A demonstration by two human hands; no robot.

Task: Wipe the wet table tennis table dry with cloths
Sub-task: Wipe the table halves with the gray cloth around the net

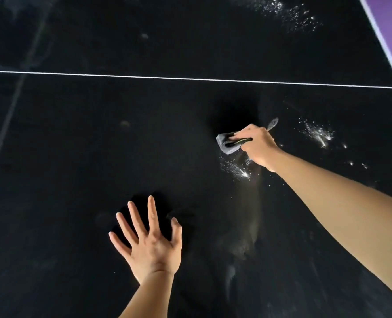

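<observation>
Hands at work: right hand (258, 145) grips a bunched grey cloth (222, 146) against the black table (98, 134); left hand (151, 244) lies spread flat on it, likely bracing. Cloth is judged soft, light and limp, best held as a wad. Droplets (238, 169) lie just beside it. No container shows.
</observation>
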